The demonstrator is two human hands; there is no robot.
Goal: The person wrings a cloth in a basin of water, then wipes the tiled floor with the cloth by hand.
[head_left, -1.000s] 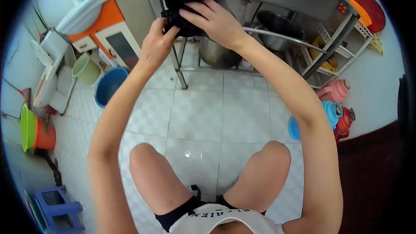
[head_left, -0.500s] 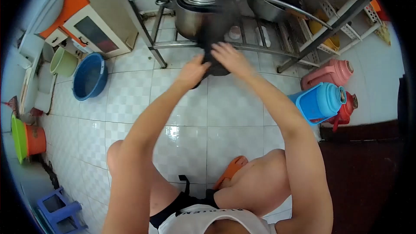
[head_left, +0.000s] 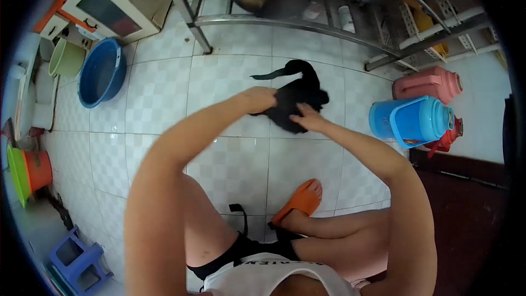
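Head view: both hands are working on one black cloth (head_left: 295, 98), which is bunching between them, over the tiled floor (head_left: 230, 164); can't tell if it's touching. A loose strip (head_left: 272, 75) of it is curling out just beyond the left hand (head_left: 262, 98).

Handling-wise, the grip is probably needing one firm side and one free side: left anchoring the edge, right spreading and sorting the folds. The strip is probably risking a twist or a snag, so gathering it in early would be helping. Holding the cloth off the floor and clear of the metal rack (head_left: 296, 33) beyond the hands would be wise.

Left hand is closing on the cloth's near-left edge, seemingly gripping, fingertips hiding behind fabric. Right hand (head_left: 310, 118) is lying partly open at the near-right edge, fingers spreading and touching; whether it's pinching, cannot tell.

Left arm (head_left: 159, 192) is bending at the elbow, forearm slanting inward; right arm (head_left: 405, 208) is bending more sharply, forearm angling in. Blue thermos (head_left: 413, 120) is standing well right of the right hand; blue basin (head_left: 102, 73) is sitting well left of the left.
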